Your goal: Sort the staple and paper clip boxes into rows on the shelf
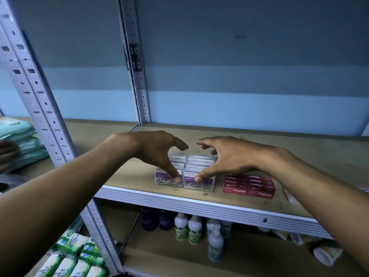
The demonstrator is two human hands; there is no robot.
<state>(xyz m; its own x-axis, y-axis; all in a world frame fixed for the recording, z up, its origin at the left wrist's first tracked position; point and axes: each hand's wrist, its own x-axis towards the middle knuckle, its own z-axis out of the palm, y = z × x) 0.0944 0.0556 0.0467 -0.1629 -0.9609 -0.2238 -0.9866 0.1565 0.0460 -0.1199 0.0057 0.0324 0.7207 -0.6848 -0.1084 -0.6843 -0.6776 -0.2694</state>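
Two rows of clear paper clip boxes with purple labels stand side by side near the front edge of the wooden shelf (129, 176). My left hand (155, 148) arches over the left row (168, 182), thumb tip on the front box and fingers curved over the back. My right hand (229, 156) spans the right row (201, 186) the same way, thumb on the front label. Red staple boxes (249, 185) lie in flat rows just to the right, apart from both hands.
A perforated metal upright (46, 116) stands at the left. Green wipe packs (22, 140) lie on the neighbouring shelf, with another person's hand (6, 154) on them. Bottles (187, 228) and tissue packs (75, 254) fill the lower shelf. A white packet (291, 196) lies at the right.
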